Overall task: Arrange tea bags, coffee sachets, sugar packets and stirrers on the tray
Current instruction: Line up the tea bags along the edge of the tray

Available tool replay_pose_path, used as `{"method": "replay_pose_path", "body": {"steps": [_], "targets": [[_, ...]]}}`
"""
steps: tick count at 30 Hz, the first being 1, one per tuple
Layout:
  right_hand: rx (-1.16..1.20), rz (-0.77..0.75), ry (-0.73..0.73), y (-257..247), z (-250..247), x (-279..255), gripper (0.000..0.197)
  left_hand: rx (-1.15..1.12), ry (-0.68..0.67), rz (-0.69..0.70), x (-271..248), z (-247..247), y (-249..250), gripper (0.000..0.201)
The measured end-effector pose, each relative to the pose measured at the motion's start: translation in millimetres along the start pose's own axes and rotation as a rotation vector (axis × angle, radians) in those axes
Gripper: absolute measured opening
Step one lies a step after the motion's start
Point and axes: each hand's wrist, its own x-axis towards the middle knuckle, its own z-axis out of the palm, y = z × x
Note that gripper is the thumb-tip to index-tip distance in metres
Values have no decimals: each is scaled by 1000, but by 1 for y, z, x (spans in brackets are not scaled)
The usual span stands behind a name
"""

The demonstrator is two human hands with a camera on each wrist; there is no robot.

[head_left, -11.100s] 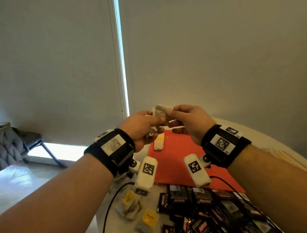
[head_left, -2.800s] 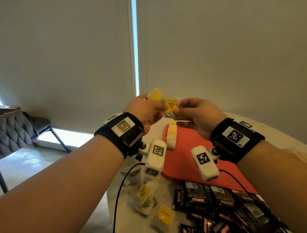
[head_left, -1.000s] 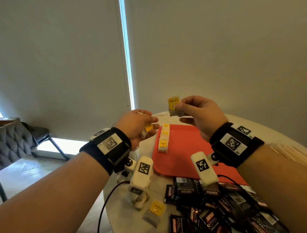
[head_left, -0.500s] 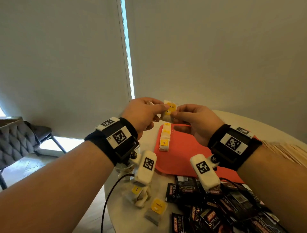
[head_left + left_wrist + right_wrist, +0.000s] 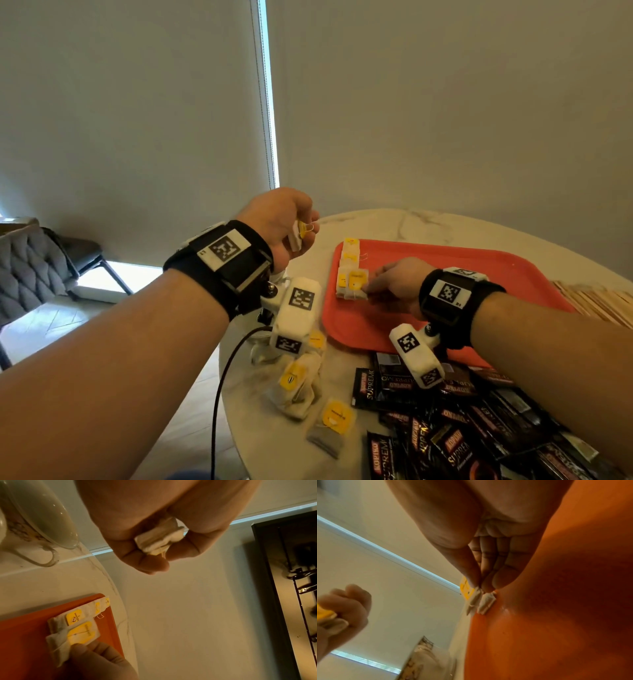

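An orange-red tray (image 5: 445,274) lies on the round marble table. A row of tea bags with yellow tags (image 5: 349,260) runs along its left edge. My right hand (image 5: 380,286) is low over the tray and pinches the nearest tea bag (image 5: 356,286) of that row, seen in the left wrist view as the front tea bag (image 5: 75,637). In the right wrist view my fingertips (image 5: 477,586) hold its white edge (image 5: 473,601). My left hand (image 5: 291,222) hovers left of the tray and grips another folded tea bag (image 5: 159,539) with a yellow tag (image 5: 302,229).
Loose tea bags (image 5: 294,383) lie on the table near its left front edge. A heap of black coffee sachets (image 5: 445,428) fills the front right. Wooden stirrers (image 5: 596,301) lie right of the tray. A glass cup (image 5: 39,524) stands beneath my left wrist.
My hands were together above the tray on one tea bag. The right hand has since dropped to the tray with a tea bag; the left stayed up, holding another.
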Motion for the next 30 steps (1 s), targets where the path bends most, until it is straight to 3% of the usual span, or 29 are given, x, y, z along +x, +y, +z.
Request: {"method": "replay_pose_path", "body": {"steps": [3, 8, 16, 26, 30], "targets": [[-52, 30, -1, 1, 6, 6, 13, -21, -4, 3, 6, -4, -1, 35], [-6, 55, -15, 2, 14, 15, 19, -62, -18, 18, 11, -5, -6, 26], [-60, 95, -24, 3, 20, 17, 10, -57, -28, 14, 17, -8, -13, 17], [-109, 134, -8, 5, 23, 26, 21, -62, -57, 23, 15, -9, -16, 18], [-134, 140, -20, 5, 22, 29, 17, -118, -59, 31, 13, -10, -17, 23]]}}
